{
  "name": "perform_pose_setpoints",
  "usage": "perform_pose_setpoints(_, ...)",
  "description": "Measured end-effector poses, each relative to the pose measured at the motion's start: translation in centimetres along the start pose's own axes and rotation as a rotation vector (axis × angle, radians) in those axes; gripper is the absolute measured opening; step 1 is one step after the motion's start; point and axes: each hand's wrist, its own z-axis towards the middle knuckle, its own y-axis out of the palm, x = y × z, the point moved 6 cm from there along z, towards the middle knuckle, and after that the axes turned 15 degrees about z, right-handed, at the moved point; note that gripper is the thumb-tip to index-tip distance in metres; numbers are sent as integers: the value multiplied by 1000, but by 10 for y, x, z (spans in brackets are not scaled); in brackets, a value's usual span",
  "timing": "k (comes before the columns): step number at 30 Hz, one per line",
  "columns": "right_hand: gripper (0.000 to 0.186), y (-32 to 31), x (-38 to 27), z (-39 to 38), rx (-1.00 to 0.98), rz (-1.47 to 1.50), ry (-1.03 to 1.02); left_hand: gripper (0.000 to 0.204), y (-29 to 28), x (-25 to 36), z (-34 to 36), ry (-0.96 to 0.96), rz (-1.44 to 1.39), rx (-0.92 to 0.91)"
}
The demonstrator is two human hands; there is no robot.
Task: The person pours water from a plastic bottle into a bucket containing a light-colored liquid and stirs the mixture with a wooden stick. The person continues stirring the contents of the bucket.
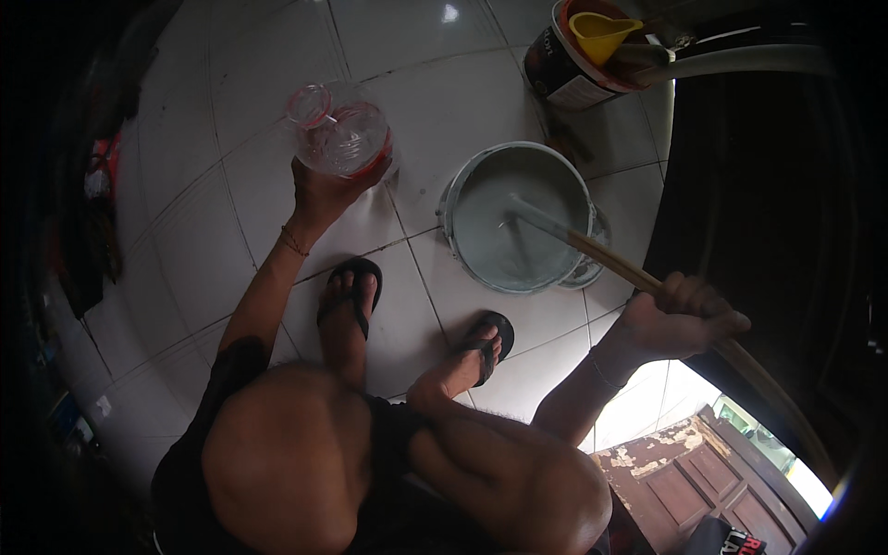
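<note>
My left hand (326,192) is wrapped round a clear plastic container (344,139) with red on its rim and side, off to the left of a white bucket (448,217). What is inside the container I cannot make out. Pale grey liquid (504,257), like paint, fills part of the bucket. A long wooden stick (614,262) slants down into it, its lower end coated in the same grey. Near the bucket's right side, my right hand (673,316) is closed round the stick's shaft.
Behind the bucket stands a dark pail (560,69) with a yellow funnel (603,35) on top. A panelled wooden door (684,481) with peeling paint is at the lower right. My sandalled feet (351,291) rest on white floor tiles (264,199). Dark items line the left edge.
</note>
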Motion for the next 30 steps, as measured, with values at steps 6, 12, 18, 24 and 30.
perform_pose_setpoints(6, 58, 19, 13, -27, 26, -476, -31, 65, -2, 4, 3, 20, 42, 56)
perform_pose_setpoints(12, 58, 10, 1, -20, 2, -481, -29, 67, -13, 9, 2, 18, 46, 94)
perform_pose_setpoints(18, 58, 18, 14, -25, 4, -466, -79, 68, -7, 9, 6, -32, -8, 74)
perform_pose_setpoints(24, 58, 10, 7, -12, -2, -469, -86, 69, -5, 4, -11, -56, 4, 50)
perform_pose_setpoints(30, 58, 17, 24, -22, 1, -445, -126, 70, -2, 6, -15, -46, 8, 43)
